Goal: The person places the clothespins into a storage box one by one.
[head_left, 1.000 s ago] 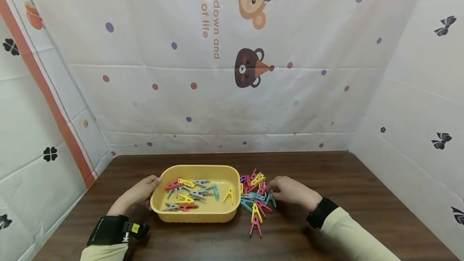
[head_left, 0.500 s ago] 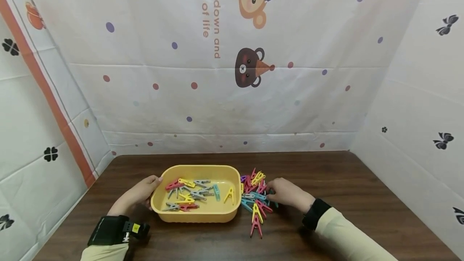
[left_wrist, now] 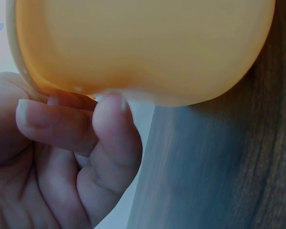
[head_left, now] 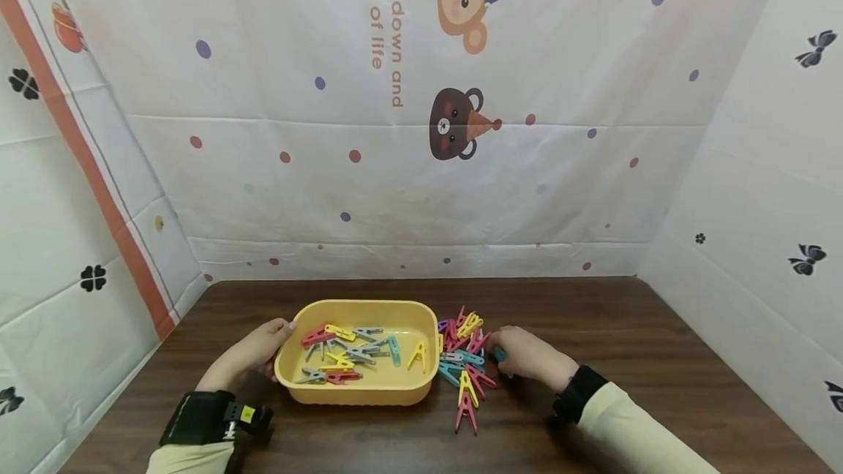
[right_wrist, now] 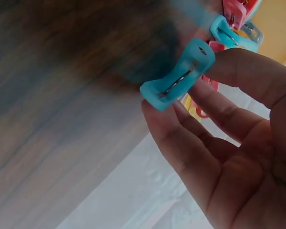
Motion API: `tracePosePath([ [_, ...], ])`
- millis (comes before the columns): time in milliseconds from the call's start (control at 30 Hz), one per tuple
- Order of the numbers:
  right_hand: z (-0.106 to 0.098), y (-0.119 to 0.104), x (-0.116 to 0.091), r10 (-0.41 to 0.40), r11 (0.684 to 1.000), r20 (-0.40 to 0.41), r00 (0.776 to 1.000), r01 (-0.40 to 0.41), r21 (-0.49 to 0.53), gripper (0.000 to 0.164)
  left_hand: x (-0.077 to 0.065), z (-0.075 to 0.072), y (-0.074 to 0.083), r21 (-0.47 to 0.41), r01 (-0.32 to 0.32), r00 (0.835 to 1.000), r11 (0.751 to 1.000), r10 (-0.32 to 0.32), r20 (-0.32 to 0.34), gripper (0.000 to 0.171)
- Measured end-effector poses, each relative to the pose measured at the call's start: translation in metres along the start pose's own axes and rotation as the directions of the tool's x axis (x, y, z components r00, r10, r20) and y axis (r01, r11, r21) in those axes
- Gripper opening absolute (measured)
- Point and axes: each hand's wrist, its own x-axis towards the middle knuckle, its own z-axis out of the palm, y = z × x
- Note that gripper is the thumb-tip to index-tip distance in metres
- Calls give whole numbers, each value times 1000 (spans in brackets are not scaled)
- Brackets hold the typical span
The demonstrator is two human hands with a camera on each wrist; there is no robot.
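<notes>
Pinching a blue clothespin [right_wrist: 181, 78] beside the heap [head_left: 471, 358] with the right hand [head_left: 527, 354].
Half a second ago this clothespin's legs stuck out at the heap's edge; now the right hand's thumb and finger are clamped on it, apparently just off the surface [head_left: 579, 306], so I judge the pick-up made, with the clothespin outside the yellow basket [head_left: 356, 395]. The left hand [head_left: 250, 353] grips the basket's left end as before, and the clothespins inside [head_left: 358, 355] look unchanged.

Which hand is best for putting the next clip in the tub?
Probably the right hand: it pinches a blue clip, right beside the pile. The left hand is busy holding the tub.
</notes>
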Motion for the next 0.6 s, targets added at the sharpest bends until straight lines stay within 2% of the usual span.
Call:
tracePosePath([
  [167, -8, 3, -5, 7, 1000, -22, 1000, -7, -8, 18, 0, -1, 2, 8, 6, 1000, 1000, -6, -3, 37],
  [333, -23, 2, -7, -49, 999, -60, 997, 50, 6, 19, 0, -1, 1, 17, 2, 1000, 1000, -2, -2, 38],
  [467, -40, -7, -4, -110, 994, -97, 989, 109, -9, 20, 0, -1, 0, 15, 4, 1000, 1000, -4, -2, 38],
  [600, -53, -22, 7, -138, 990, -122, 983, 136, -24, 18, 1, -1, 1, 8, 4, 1000, 1000, -4, 4, 38],
])
